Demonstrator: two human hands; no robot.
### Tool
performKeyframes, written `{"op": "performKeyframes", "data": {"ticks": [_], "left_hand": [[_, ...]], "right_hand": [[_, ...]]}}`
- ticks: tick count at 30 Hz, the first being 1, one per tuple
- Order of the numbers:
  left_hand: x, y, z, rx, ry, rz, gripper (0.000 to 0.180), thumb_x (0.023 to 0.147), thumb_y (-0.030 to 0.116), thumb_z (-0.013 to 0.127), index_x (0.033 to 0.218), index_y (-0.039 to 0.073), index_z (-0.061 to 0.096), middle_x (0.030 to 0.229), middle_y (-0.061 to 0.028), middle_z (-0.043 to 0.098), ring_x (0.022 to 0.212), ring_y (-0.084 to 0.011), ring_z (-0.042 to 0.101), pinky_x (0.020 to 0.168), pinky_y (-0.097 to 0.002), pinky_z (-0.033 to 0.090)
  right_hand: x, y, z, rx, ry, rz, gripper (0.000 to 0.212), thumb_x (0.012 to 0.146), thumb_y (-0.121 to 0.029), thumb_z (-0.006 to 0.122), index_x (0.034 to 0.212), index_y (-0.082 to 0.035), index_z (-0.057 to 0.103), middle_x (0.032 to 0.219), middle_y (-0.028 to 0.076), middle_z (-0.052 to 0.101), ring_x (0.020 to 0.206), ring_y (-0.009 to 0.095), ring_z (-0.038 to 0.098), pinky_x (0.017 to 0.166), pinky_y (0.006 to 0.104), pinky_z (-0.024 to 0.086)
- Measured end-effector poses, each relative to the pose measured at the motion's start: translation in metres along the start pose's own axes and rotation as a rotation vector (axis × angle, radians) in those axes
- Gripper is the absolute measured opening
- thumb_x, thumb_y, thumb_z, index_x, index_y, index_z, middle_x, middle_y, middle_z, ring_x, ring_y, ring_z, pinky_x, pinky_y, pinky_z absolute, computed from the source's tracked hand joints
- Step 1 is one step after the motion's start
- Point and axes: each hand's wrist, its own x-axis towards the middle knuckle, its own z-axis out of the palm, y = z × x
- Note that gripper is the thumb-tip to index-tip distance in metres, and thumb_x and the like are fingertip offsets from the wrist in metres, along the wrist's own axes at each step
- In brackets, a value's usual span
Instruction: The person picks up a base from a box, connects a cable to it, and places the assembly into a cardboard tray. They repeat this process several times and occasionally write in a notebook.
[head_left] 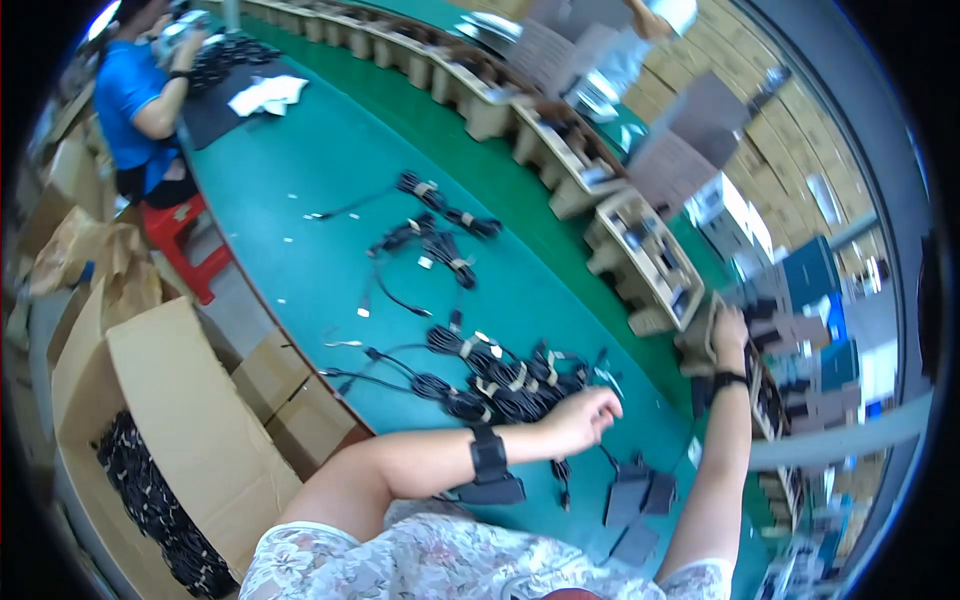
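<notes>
On the green bench (330, 180), bundled black cables (512, 388) are being left waiting beside the empty, half-curled left hand (583, 420), while a tan tray (694, 350) is seemingly being touched by the right hand (730, 328), grip unclear, the next tray (652, 319) already holding parts (650, 247).

Recorded: counter (270, 200), teal-green; cables (507, 403), black, banded in beige. At six o'clock: wearer's shirt (470, 560), white, floral-patterned. At nine: stool (178, 235), red. At ten: co-worker's shirt (125, 110), blue.

Two hands (585, 420): one above table (340, 255), one right of it. Left of table: one red stool (172, 216), one black-cable carton (190, 400).
</notes>
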Motion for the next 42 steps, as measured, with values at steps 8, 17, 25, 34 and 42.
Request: {"op": "performKeyframes", "data": {"ticks": [8,17,25,34,42], "left_hand": [[0.008,-0.007,-0.018,-0.101,-0.064,-0.027,0.021,0.084,-0.005,0.047,0.102,0.005,0.051,0.087,-0.0061,0.057,0.067,-0.0096,0.057,0.055,-0.0212,0.045],[0.012,-0.009,-0.012,-0.114,-0.129,-0.063,0.015,0.090,0.002,0.045,0.104,0.001,0.050,0.089,-0.0060,0.056,0.069,-0.0082,0.057,0.055,-0.0187,0.044],[0.012,-0.013,-0.013,-0.058,-0.126,-0.029,0.016,0.089,-0.001,0.044,0.104,0.001,0.049,0.087,-0.0072,0.056,0.067,-0.0086,0.057,0.054,-0.0192,0.044],[0.012,-0.016,-0.012,-0.069,-0.146,-0.011,0.015,0.089,0.000,0.045,0.103,0.001,0.049,0.087,-0.0069,0.056,0.066,-0.0084,0.057,0.054,-0.0197,0.044],[0.010,-0.014,-0.012,0.001,-0.114,-0.013,0.013,0.089,0.001,0.045,0.101,0.002,0.050,0.086,-0.0055,0.056,0.067,-0.0081,0.056,0.054,-0.0200,0.044]], "right_hand": [[-0.039,0.010,-0.011,0.473,0.612,0.031,0.021,0.084,-0.008,0.052,0.104,-0.002,0.051,0.096,0.019,0.058,0.087,0.034,0.057,0.074,0.0411,0.046],[-0.263,0.065,-0.016,0.834,0.028,0.287,0.031,0.085,-0.022,0.062,0.110,-0.006,0.054,0.096,0.010,0.061,0.089,0.022,0.059,0.079,0.0311,0.046],[-0.338,0.015,-0.026,0.637,-0.160,-0.048,0.070,0.069,-0.023,0.073,0.130,-0.015,0.041,0.135,0.007,0.039,0.114,0.028,0.045,0.097,0.0383,0.040],[-0.304,0.021,-0.014,0.542,-0.227,-0.185,0.053,0.071,-0.022,0.071,0.120,-0.012,0.052,0.118,0.010,0.054,0.103,0.031,0.052,0.087,0.0355,0.044],[-0.242,0.009,-0.053,0.633,0.249,0.103,0.027,0.081,-0.022,0.064,0.096,-0.001,0.057,0.070,0.010,0.057,0.060,0.027,0.051,0.058,0.0343,0.043]]}}
